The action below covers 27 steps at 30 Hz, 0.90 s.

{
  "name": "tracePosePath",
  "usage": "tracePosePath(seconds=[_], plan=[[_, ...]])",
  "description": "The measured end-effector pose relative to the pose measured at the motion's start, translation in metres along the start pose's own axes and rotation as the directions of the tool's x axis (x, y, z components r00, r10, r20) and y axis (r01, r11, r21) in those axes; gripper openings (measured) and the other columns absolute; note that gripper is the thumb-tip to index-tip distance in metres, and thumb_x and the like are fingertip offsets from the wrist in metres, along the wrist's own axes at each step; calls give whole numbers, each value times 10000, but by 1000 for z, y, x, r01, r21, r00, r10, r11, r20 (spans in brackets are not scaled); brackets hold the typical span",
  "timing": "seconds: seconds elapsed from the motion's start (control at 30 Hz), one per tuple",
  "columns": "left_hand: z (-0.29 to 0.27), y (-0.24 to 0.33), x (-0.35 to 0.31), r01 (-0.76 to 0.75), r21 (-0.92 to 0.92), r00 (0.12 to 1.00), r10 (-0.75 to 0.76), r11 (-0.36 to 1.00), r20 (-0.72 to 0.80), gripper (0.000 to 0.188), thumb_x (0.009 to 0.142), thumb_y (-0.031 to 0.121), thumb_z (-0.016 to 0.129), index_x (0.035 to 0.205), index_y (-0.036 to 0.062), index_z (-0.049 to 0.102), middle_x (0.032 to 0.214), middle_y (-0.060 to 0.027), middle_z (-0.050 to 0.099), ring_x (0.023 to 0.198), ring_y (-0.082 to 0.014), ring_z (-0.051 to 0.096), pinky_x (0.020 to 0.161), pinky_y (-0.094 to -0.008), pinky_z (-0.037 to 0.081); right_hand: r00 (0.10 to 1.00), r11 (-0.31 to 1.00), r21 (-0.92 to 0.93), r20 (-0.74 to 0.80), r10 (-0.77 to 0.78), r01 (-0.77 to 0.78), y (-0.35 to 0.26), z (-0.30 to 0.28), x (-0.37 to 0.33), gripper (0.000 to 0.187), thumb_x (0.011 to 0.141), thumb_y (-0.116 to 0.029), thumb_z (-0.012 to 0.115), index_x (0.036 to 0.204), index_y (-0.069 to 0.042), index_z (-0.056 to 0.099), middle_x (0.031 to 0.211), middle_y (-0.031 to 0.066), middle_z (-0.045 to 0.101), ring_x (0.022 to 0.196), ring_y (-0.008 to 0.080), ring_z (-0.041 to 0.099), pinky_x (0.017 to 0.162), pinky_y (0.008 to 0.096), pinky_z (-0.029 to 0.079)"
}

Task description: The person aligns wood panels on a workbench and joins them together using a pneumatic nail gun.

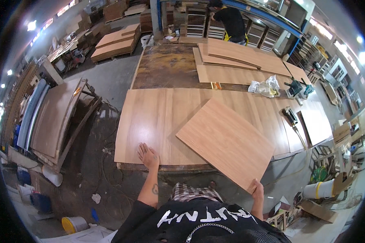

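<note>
My left hand (148, 156) lies flat, fingers spread, on the near edge of a large light wood panel (150, 117) that covers the workbench. My right hand (257, 189) grips the near corner of a smaller wood-grain board (225, 141). That board lies turned at an angle on top of the large panel and overhangs the bench's front edge at its near right corner.
More wood panels (239, 60) are stacked at the far end of the bench, with a crumpled white bag (265, 88) and power tools (297, 88) to the right. Another person (230, 21) works at the back. Boards (54, 117) lean on a rack to the left; buckets (74, 224) stand on the floor.
</note>
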<state>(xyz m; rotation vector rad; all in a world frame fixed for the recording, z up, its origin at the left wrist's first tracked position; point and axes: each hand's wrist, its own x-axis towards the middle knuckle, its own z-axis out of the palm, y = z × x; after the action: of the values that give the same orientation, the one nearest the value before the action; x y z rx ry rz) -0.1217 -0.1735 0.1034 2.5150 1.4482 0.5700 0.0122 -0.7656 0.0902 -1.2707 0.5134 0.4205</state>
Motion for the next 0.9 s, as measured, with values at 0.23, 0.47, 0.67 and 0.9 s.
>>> tracePosePath(seconds=[0.23,0.47,0.67,0.9], plan=[[5,-1,-3,-15,2,997,15,1000,-82,484,964,238,387,1369,-21,443,1477,-164,388,1395,-298,305,1162,-482,155,989,988,-49,34,-145,146,5,-2,-3,403,880,-289,629,1117,34,588,1020,99,644,927,221,637,825,374,522],[2,2,-2,-13,22,999,14,1000,-35,502,957,239,385,1383,-24,423,1491,-157,369,1399,-297,297,1163,-480,153,989,986,-88,-29,-142,139,13,-13,11,417,895,-276,634,1149,49,571,1018,113,646,899,240,654,796,378,538],[-1,0,-3,-17,40,1000,16,999,11,523,956,251,379,1402,-21,404,1502,-155,354,1404,-294,290,1168,-472,137,989,988,-46,21,-147,148,11,-8,6,443,901,-270,620,1176,70,549,1036,129,646,897,249,657,789,382,541],[9,-8,-3,-58,98,997,62,993,-46,523,961,249,367,1408,-21,392,1514,-156,332,1415,-291,266,1171,-473,129,987,986,-57,8,-158,158,11,-5,5,455,891,-261,606,1188,77,534,1043,134,641,897,255,654,794,391,540]])
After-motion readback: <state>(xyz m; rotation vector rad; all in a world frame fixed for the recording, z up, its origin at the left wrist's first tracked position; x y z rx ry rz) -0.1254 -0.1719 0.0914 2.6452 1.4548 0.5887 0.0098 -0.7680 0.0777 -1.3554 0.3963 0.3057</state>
